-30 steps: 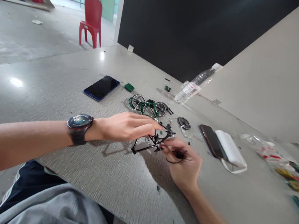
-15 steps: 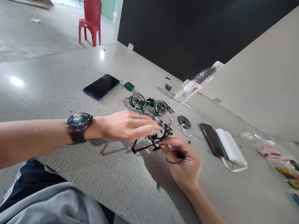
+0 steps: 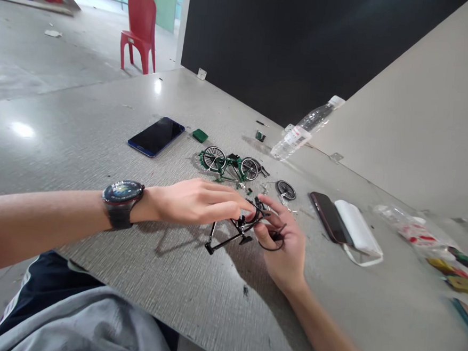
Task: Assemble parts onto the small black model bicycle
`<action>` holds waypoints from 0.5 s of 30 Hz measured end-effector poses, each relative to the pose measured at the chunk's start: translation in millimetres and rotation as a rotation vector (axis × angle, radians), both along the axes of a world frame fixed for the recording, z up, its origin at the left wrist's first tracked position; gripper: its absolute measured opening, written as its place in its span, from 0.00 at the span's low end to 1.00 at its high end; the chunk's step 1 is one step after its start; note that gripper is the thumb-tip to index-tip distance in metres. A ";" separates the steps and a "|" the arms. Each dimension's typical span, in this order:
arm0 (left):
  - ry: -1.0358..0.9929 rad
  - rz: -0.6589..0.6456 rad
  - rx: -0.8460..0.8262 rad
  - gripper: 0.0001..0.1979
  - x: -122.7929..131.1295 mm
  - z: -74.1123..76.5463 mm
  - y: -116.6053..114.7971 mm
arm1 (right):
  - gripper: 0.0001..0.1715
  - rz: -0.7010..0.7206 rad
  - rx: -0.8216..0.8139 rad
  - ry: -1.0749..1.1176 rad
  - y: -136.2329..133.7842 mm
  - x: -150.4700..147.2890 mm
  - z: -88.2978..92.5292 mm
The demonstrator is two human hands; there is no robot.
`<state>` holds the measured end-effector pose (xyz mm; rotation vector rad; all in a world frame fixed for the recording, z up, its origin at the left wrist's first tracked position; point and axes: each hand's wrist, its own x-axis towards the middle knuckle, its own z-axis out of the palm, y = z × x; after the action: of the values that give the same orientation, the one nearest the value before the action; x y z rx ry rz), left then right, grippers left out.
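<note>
A black model bicycle frame [image 3: 222, 241] is held between my hands just over the table. My left hand [image 3: 196, 200] reaches in from the left, its fingers closed on the frame's upper part, and a watch [image 3: 123, 193] is on that wrist. On the other side, my right hand [image 3: 287, 249] has its thumb and fingers around the black parts at the frame's right end. A thin black ring [image 3: 269, 249] hangs in the right palm. Beyond the hands lies a green model bicycle [image 3: 226, 169], with a loose spoked wheel [image 3: 286, 190] to its right.
A blue phone [image 3: 156, 136] and a green block [image 3: 200, 135] lie at the back left. A plastic bottle [image 3: 301, 135] leans near the dark panel. To the right are a dark phone [image 3: 327, 217] and a white case [image 3: 359, 227]. Plastic packaging [image 3: 410, 228] lies farther right.
My right hand has turned and its fingers have lifted and spread more around the frame's right end. The frame has tilted slightly, while my left hand stays nearly in place.
</note>
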<state>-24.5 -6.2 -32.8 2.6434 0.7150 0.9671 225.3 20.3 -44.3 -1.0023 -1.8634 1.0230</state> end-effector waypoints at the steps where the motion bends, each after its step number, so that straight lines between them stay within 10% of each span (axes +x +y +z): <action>1: -0.005 0.001 -0.012 0.18 0.1 -0.5 0.1 | 0.27 0.024 -0.008 -0.003 0.3 0.0 -0.1; 10: -0.225 0.105 0.168 0.09 1.1 -11.3 7.0 | 0.15 0.033 -0.072 0.092 -4.1 -1.7 -1.2; 15: -0.538 0.185 -0.257 0.12 20.1 -18.1 7.3 | 0.19 -0.085 -0.077 0.165 -10.4 -3.1 -6.2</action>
<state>-4.4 1.1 -50.9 1.9904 0.8811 1.4441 222.2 9.9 -50.5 -1.0019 -1.6445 1.0994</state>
